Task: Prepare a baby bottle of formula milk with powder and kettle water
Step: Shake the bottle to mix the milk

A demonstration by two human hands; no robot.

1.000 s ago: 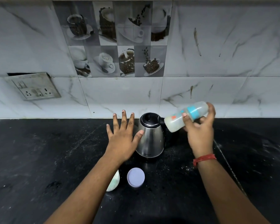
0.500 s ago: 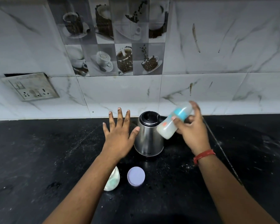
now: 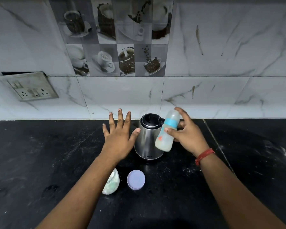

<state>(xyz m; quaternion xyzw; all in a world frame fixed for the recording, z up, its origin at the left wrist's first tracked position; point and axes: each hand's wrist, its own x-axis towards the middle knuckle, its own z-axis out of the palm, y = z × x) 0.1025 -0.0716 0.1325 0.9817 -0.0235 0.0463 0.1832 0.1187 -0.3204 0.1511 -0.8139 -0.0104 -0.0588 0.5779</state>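
My right hand (image 3: 187, 133) grips a baby bottle (image 3: 166, 134) with a blue ring and milky liquid inside. The bottle is nearly upright, tilted a little, in front of the steel kettle (image 3: 146, 139). The kettle stands on the black counter (image 3: 40, 162) with its black lid on. My left hand (image 3: 119, 134) hovers flat with spread fingers just left of the kettle, its thumb near the kettle's side. A glass powder jar (image 3: 111, 184) stands near the front, partly hidden by my left forearm. Its lilac lid (image 3: 136, 179) lies beside it.
A marble-tiled wall with coffee-cup picture tiles rises right behind the kettle. A socket plate (image 3: 30, 87) hangs loose on the wall at left. White powder specks are scattered on the counter around the kettle.
My right hand has swung the bottle from lying almost sideways to nearly upright and lower. My left hand has stayed spread beside the kettle.
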